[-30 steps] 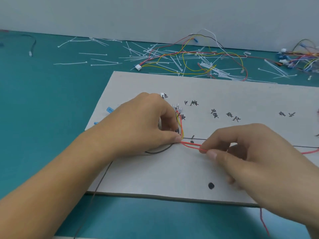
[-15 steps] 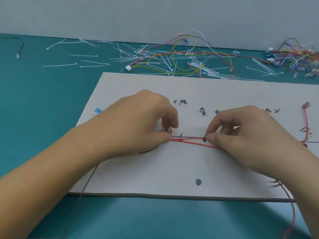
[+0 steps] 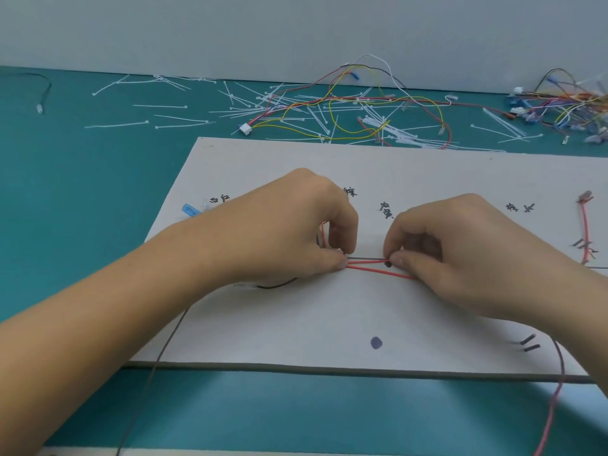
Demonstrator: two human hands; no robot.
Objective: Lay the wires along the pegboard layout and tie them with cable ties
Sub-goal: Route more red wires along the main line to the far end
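The right hand (image 3: pixel 460 258) has shifted its grip on the red wires (image 3: pixel 378 272) up to the drawn line (image 3: pixel 365 258).

One left hand (image 3: pixel 289 232), one right hand (image 3: pixel 460 251), one layout board (image 3: pixel 329 317), two red strands (image 3: pixel 378 272) between the hands, cable ties (image 3: pixel 159 106) beyond counting.

A teal table (image 3: pixel 82 192) runs back to a plain pale grey wall (image 3: pixel 197 28).
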